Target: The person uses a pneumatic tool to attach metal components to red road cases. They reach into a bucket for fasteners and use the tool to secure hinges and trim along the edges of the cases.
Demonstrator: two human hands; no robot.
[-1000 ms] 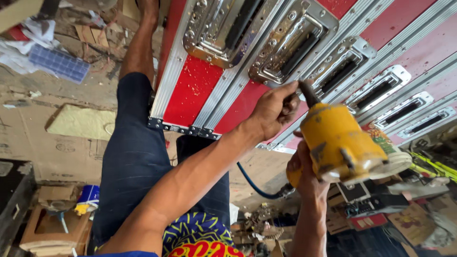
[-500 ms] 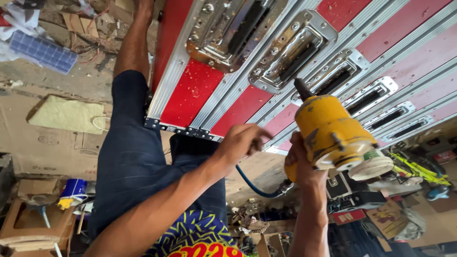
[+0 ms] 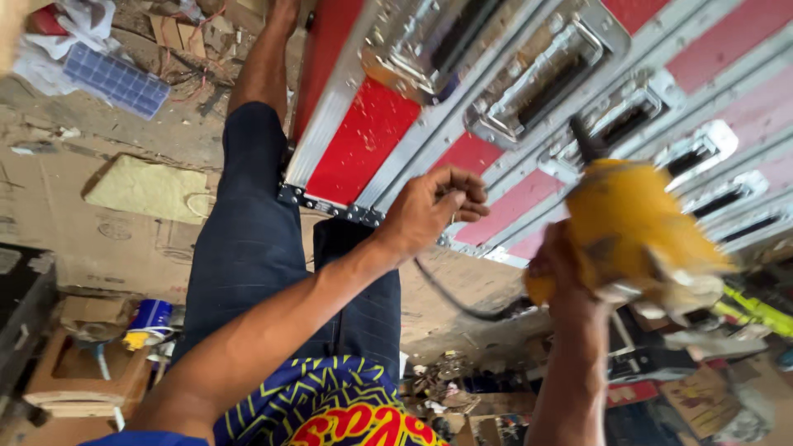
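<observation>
We see our right hand [image 3: 570, 277] wrapped around the grip of a yellow power drill [image 3: 632, 231], its dark bit end pointing up toward the red flight case [image 3: 363, 140] with silver metal edging. The drill sits at the right of the scene, blurred, just below the row of recessed metal handles [image 3: 537, 78] set into the case. A dark cable [image 3: 462, 301] hangs from the drill's lower end and curves left under our left wrist. Our left hand [image 3: 434, 206] hovers in the middle, just in front of the case's lower silver edge, fingers curled loosely inward; we cannot tell whether it pinches anything small. Our leg in dark trousers [image 3: 248, 239] stretches away along the left side of the case. On the floor to the left lie a flattened cardboard sheet [image 3: 91, 223], a blue can [image 3: 153, 315] and a small blue solar panel [image 3: 116, 78]
</observation>
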